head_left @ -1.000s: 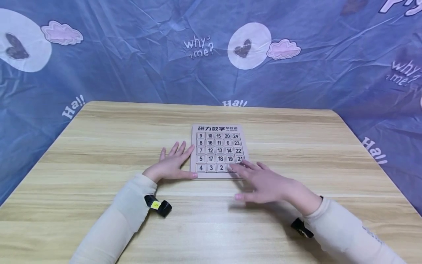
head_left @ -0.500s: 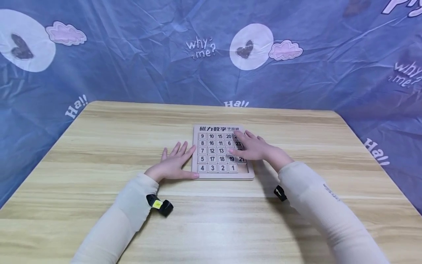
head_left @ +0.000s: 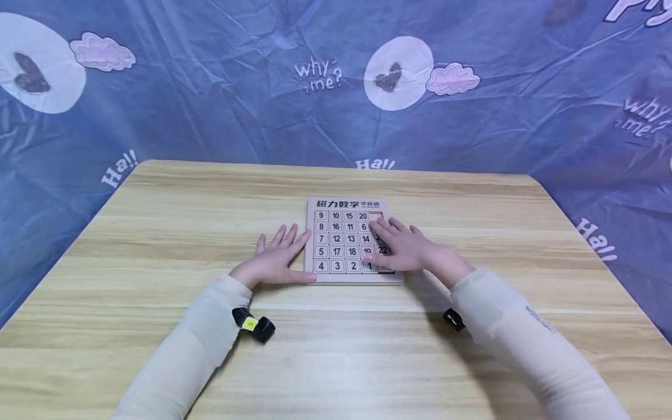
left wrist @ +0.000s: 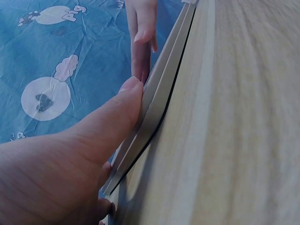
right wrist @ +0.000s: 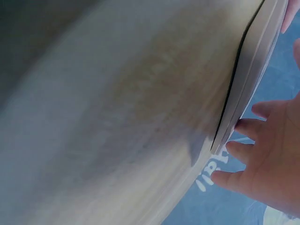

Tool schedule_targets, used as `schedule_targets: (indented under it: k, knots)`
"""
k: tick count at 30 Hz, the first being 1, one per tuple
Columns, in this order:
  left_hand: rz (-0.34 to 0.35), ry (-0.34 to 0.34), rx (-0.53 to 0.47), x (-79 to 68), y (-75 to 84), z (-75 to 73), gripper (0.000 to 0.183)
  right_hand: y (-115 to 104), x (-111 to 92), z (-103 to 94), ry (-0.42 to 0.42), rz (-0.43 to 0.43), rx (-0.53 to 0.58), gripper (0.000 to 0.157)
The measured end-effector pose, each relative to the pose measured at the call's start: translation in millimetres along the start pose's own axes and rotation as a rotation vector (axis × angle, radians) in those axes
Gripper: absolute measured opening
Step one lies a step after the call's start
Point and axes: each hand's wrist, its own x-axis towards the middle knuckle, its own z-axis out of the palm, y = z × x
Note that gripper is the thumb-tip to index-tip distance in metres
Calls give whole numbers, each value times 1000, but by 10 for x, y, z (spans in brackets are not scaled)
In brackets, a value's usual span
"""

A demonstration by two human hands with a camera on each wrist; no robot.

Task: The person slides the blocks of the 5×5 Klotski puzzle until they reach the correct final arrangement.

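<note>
A number sliding puzzle [head_left: 352, 279] lies flat on the table, its numbered tiles in a grid below a printed title. My left hand [head_left: 273, 265] holds still at its left side, fingers spread along the edge and the thumb resting on the lower left corner. Over the right column lies my right hand [head_left: 409, 248], its fingers stretched out on the tiles and partly hiding them. A bare slot [head_left: 375, 216] shows at the top right of the grid. In the left wrist view the thumb [left wrist: 126, 98] presses the puzzle's frame.
The wooden table [head_left: 336, 356] extends round the puzzle on all sides. A blue printed cloth [head_left: 236, 87] hangs behind its far edge. Black cameras [head_left: 254, 325] are strapped to both wrists.
My right hand moved from the bottom right up to the top of the right column, then back down somewhat. The right column's tiles slid down, moving the gap from bottom right to top right.
</note>
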Motion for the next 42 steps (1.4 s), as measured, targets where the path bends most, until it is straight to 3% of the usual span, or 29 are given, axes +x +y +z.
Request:
schedule_targets:
  k: [8,19,25,35,38,42]
  knots:
    - [-1,-2,-5,-12,9,-15,98,-102,-47,-22,-14,-48,26,80]
    - [6,-14,23,6,11,22,95,-664,480,12,-14,-102,-101,84]
    - [4,-13,23,-1,15,7,96,-743,564,30,-16,-65,-138,87]
    - [4,4,30,13,4,14,98,-525,387,20,-6,-30,-90,85]
    - [0,3,13,3,10,13,98,-519,246,38,8,-77,-67,83]
    - [2,5,10,-2,20,4,98,-635,-4,100,35,-233,-94,80]
